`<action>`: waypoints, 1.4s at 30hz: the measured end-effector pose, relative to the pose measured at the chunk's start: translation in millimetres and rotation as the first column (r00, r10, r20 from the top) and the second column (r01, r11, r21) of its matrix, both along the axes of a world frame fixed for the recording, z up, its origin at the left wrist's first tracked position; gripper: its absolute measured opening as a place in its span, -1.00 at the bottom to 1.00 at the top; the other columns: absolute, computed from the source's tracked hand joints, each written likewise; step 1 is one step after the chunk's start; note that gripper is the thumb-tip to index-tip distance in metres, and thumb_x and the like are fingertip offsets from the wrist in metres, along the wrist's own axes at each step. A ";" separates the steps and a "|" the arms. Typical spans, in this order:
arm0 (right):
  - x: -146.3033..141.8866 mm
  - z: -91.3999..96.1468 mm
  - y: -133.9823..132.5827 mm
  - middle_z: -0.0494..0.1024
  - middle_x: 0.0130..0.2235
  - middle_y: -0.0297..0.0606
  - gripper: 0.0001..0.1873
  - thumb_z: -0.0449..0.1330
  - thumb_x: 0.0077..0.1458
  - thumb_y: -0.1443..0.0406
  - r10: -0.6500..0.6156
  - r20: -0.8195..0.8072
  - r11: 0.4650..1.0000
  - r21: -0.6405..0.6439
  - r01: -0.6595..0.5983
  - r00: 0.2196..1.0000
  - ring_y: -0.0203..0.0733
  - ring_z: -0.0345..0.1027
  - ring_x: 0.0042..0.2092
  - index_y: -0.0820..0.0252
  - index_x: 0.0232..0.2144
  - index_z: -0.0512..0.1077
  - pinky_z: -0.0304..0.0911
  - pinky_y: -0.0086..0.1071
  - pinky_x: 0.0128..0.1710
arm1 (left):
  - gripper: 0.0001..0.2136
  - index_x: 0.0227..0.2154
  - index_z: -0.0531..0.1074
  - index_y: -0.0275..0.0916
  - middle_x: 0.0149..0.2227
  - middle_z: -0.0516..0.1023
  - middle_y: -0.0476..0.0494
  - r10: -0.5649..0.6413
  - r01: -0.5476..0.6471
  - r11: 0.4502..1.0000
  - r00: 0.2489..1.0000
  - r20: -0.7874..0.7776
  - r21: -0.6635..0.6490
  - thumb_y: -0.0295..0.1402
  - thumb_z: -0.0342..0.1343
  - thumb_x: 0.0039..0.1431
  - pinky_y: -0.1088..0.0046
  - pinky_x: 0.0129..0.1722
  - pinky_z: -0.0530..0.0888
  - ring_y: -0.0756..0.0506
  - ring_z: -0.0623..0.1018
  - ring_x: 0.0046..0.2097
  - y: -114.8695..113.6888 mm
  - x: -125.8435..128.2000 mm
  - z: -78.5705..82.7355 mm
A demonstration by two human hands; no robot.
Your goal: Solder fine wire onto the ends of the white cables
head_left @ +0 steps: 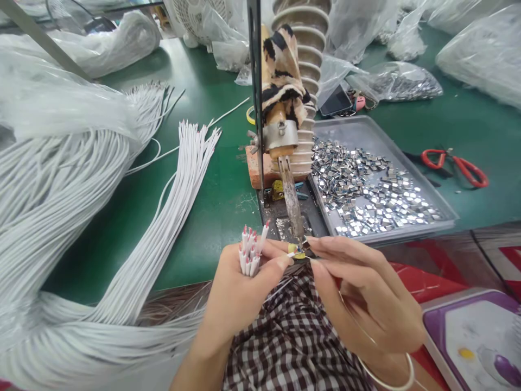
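My left hand (pixel 244 288) is closed around a small bundle of white cables (pixel 251 255) with reddish ends. Its thumb and forefinger pinch one cable end under the tip of a soldering iron (pixel 291 201), which is clamped upright with a cloth wrapped round its handle. My right hand (pixel 362 293) is on the other side of that tip. Its fingers pinch a small metal connector (pixel 306 245) and a thin strand of solder wire shows by the thumb. A yellow piece (pixel 299 254) lies just below the iron's tip.
A tray (pixel 431 222) of loose metal connectors stands right of the iron. Red-handled pliers (pixel 456 163) lie beyond it. Bundles of white cables (pixel 158 233) cover the left side. Behind the iron rise a brick (pixel 260 168) and a ribbed hose (pixel 309 65).
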State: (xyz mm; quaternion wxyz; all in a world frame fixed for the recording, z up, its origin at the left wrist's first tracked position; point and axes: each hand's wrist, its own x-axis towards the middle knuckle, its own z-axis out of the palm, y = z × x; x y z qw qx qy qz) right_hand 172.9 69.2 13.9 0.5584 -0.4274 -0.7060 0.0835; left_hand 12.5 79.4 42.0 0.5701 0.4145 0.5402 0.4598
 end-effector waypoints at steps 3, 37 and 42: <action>2.3 -6.9 0.2 0.65 -0.21 -0.24 -0.70 0.29 0.05 0.55 0.032 -0.104 0.995 -0.086 -0.041 0.994 -0.19 0.60 -0.22 0.17 -0.18 0.47 0.58 -0.33 -0.22 | -0.87 -0.62 0.52 -0.22 -0.37 0.72 -0.10 0.022 -0.022 1.000 1.000 -0.005 -0.011 -0.49 0.21 -0.03 0.43 -0.27 0.54 -0.12 0.66 -0.30 -1.0 2.4 -0.7; 6.5 -12.6 -0.7 0.60 -0.29 -0.31 -0.92 0.17 0.24 0.40 0.056 -0.188 0.995 -0.075 -0.072 0.981 -0.21 0.59 -0.25 0.14 -0.24 0.43 0.55 -0.33 -0.25 | -0.82 -0.67 0.40 -0.23 -0.36 0.69 -0.15 -0.090 0.092 0.996 0.991 -0.094 0.019 -0.46 0.17 -0.01 0.43 -0.37 0.46 -0.11 0.59 -0.36 4.4 -4.4 -0.9; -0.3 -7.0 5.6 0.59 -0.35 -0.34 -0.84 0.22 0.16 0.48 0.037 -0.225 0.966 -0.242 -0.092 0.974 -0.28 0.49 -0.34 0.12 -0.29 0.49 0.44 -0.43 -0.34 | -0.84 -0.56 0.49 -0.23 -0.33 0.70 -0.12 -0.183 0.194 0.978 0.974 -0.133 0.076 -0.49 0.17 0.11 0.41 -0.23 0.49 -0.12 0.62 -0.28 -3.4 -0.7 -4.7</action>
